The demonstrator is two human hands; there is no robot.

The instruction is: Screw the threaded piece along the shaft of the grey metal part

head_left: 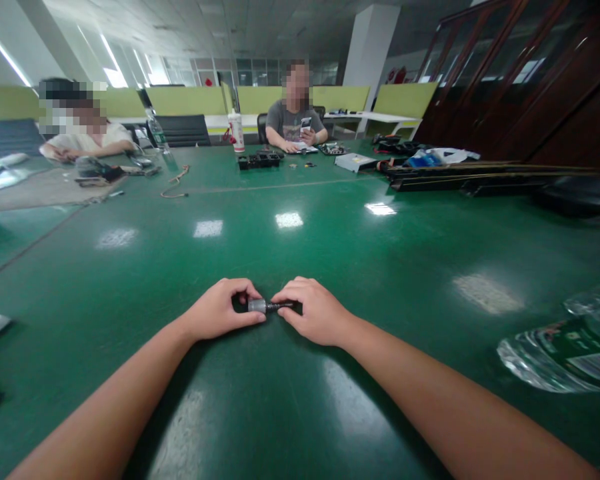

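A small grey cylinder (257, 305) with a dark, ribbed shaft (274, 307) lies sideways just at the green table's surface, between my hands. My left hand (220, 308) is closed around the cylinder's left end, thumb below and fingers above. From the other side, my right hand (314, 311) pinches the thin dark end of the shaft, thumb against fingers. The fingertips of the two hands are a short gap apart. What exact kind of part this is cannot be made out, and its ends are partly hidden by my fingers.
A large plastic bottle (565, 353) lies on its side at the right. Across the green table (290, 253) sit two people, one holding a phone (306, 125). Dark long rails (430, 177), a black part (260, 160) and a white bottle (236, 131) stand toward the far side.
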